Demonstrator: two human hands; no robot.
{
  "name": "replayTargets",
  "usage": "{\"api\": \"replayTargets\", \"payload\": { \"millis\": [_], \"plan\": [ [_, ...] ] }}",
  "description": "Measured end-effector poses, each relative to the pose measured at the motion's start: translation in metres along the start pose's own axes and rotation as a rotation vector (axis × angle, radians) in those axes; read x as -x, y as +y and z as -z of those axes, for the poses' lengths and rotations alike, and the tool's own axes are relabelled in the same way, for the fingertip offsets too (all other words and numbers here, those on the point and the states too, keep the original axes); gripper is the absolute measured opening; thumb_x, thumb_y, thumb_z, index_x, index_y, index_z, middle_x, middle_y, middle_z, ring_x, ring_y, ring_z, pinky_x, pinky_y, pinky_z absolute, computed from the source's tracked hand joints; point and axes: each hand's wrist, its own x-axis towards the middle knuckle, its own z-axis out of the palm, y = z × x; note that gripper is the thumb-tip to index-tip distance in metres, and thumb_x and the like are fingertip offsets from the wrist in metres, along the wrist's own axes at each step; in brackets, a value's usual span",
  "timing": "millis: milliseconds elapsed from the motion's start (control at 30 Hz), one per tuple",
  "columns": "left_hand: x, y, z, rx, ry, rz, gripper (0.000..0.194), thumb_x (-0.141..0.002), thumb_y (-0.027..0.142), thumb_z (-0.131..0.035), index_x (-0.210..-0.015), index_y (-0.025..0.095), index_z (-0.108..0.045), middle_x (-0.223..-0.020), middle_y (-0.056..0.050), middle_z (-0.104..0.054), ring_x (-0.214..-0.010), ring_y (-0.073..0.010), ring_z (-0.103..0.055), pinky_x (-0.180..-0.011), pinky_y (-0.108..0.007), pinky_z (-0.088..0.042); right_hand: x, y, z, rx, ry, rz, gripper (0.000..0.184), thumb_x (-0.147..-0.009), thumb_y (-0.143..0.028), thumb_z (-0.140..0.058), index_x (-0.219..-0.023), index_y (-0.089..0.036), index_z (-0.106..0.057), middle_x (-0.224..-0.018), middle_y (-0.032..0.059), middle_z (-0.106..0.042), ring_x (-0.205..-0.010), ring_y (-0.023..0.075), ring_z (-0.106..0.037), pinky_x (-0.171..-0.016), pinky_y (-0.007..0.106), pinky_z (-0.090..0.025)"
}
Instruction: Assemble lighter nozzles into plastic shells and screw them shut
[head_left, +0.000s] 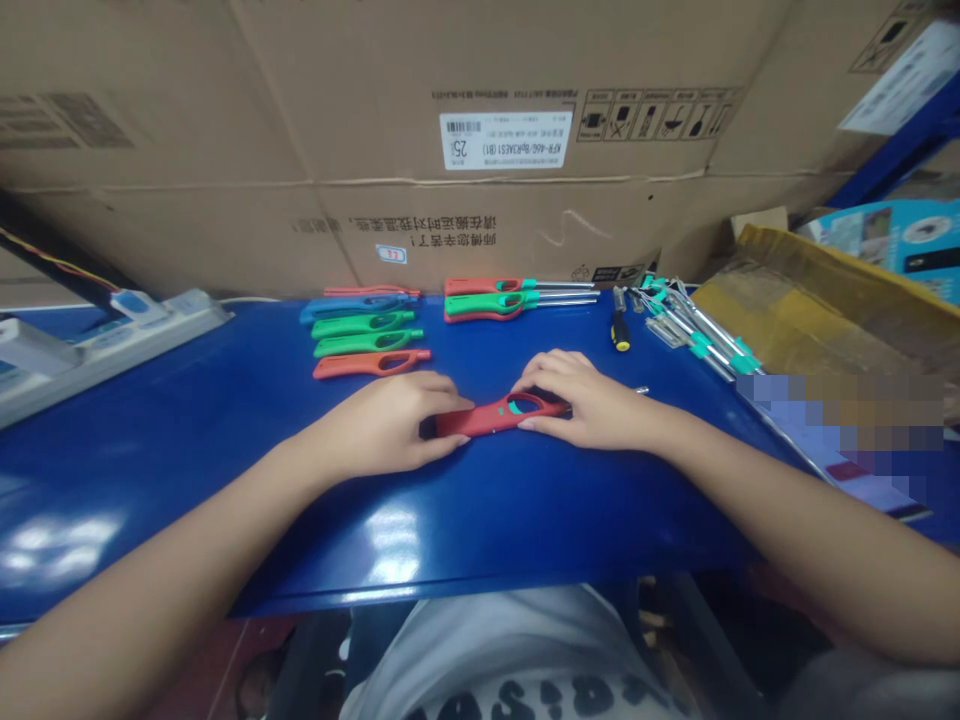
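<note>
A red long-nosed lighter [501,414] with a teal trigger lies flat on the blue table [225,480], held at both ends. My left hand [390,422] grips its handle end, fingers closed over it. My right hand [589,402] presses on the trigger end, fingers curled around it; a bit of metal nozzle pokes out to the right of that hand.
Behind my hands lie a row of blue, green and orange lighter handles [367,340] and a stack of finished lighters [517,298]. A yellow-handled screwdriver [620,328] and several metal nozzle parts [694,332] lie at right. Cardboard boxes [450,140] wall the back; a power strip [97,335] sits left.
</note>
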Motion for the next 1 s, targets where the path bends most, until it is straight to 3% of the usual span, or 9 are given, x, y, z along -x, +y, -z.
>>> {"api": "replayTargets", "payload": {
  "millis": [167,300,400,533,733,1000],
  "plan": [
    [0.000,0.002,-0.002,-0.032,-0.001,0.014,0.029,-0.091,0.029,-0.064,-0.116,0.019,-0.073,-0.108,-0.009,-0.072,-0.095,-0.0230,-0.069,-0.087,-0.035,-0.056,-0.001,0.000,-0.001,0.029,-0.016,0.003,0.032,-0.093,-0.042,-0.067,-0.117,-0.021,-0.065,-0.113,0.0094,-0.066,-0.106,0.0260,-0.057,-0.095,0.042,-0.039],
    [0.001,0.011,-0.011,-0.174,0.005,0.067,0.022,-0.091,0.026,-0.064,-0.108,0.017,-0.074,-0.101,-0.009,-0.071,-0.090,-0.0240,-0.070,-0.082,-0.035,-0.057,-0.002,-0.001,0.000,0.192,-0.037,0.069,0.035,-0.094,-0.039,-0.064,-0.122,-0.018,-0.066,-0.114,0.0115,-0.067,-0.104,0.0267,-0.060,-0.091,0.041,-0.042],
    [0.000,0.018,-0.020,-0.341,0.068,0.072,0.025,-0.091,0.024,-0.060,-0.110,0.013,-0.073,-0.099,-0.012,-0.072,-0.090,-0.0284,-0.070,-0.076,-0.038,-0.057,-0.003,-0.001,0.000,0.327,-0.040,0.123,0.036,-0.093,-0.035,-0.063,-0.123,-0.014,-0.067,-0.115,0.0137,-0.067,-0.101,0.0275,-0.062,-0.091,0.041,-0.042],
    [-0.002,0.019,-0.028,-0.341,0.149,0.066,0.027,-0.096,0.025,-0.055,-0.113,0.012,-0.071,-0.099,-0.012,-0.072,-0.092,-0.0285,-0.070,-0.076,-0.039,-0.057,-0.003,0.001,0.001,0.415,-0.031,0.178,0.032,-0.100,-0.034,-0.053,-0.116,-0.013,-0.070,-0.107,0.0140,-0.071,-0.097,0.0263,-0.063,-0.087,0.040,-0.042],
    [-0.002,0.017,-0.027,-0.259,0.178,0.019,0.031,-0.104,0.028,-0.043,-0.108,0.010,-0.068,-0.094,-0.012,-0.070,-0.089,-0.0261,-0.066,-0.078,-0.039,-0.055,0.001,-0.001,0.002,0.404,0.026,0.191,0.035,-0.104,-0.036,-0.045,-0.098,-0.015,-0.072,-0.092,0.0087,-0.074,-0.087,0.0218,-0.065,-0.081,0.037,-0.039],
    [-0.001,0.012,-0.022,-0.259,0.229,0.043,0.028,-0.103,0.026,-0.043,-0.108,0.010,-0.066,-0.097,-0.012,-0.069,-0.092,-0.0269,-0.065,-0.081,-0.040,-0.054,0.001,0.007,0.012,0.290,0.161,0.148,0.026,-0.096,-0.041,-0.063,-0.104,-0.019,-0.073,-0.090,0.0030,-0.077,-0.080,0.0186,-0.068,-0.079,0.033,-0.041]
  ]
}}
